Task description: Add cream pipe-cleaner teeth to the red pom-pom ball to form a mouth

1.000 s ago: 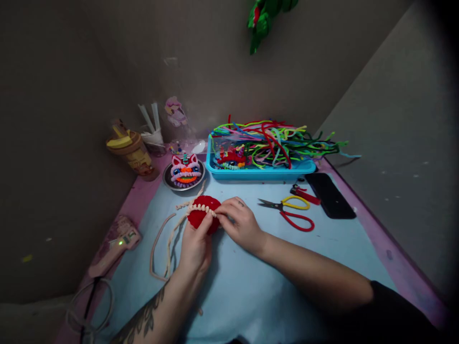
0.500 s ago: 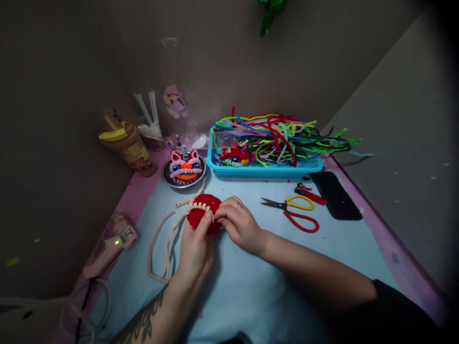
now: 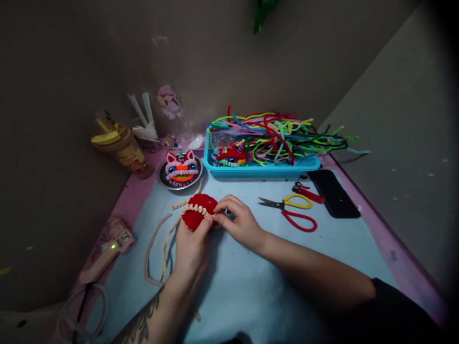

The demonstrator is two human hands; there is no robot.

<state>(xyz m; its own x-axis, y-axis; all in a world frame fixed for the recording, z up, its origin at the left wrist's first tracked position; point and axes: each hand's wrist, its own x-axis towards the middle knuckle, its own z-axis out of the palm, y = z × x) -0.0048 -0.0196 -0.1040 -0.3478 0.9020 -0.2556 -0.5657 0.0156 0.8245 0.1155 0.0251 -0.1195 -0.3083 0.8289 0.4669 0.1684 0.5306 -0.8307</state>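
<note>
A round red fuzzy piece [image 3: 191,218] is gripped by my left hand [image 3: 191,248], its thumb pressed on the front. Across the red surface runs a wavy cream pipe cleaner [image 3: 195,208]. My right hand [image 3: 240,223] pinches at the right end of that cream trim with thumb and forefinger. Long cream strands [image 3: 167,243] trail from the left side of the piece down to the mat. Behind my left hand, a finished pink lion-head figure [image 3: 182,168] sits in a metal bowl [image 3: 162,181].
A blue tray [image 3: 265,171] of colourful pipe cleaners [image 3: 283,129] stands at the back. Scissors [image 3: 287,210], a red-handled tool [image 3: 309,193] and a phone [image 3: 334,193] lie at right. At left are a pink glue gun [image 3: 107,258] and a lidded cup [image 3: 124,150].
The whole view has shifted slightly. My right fingers have opened a little into a looser pinch at the trim's right end; my left hand still holds the red piece.
</note>
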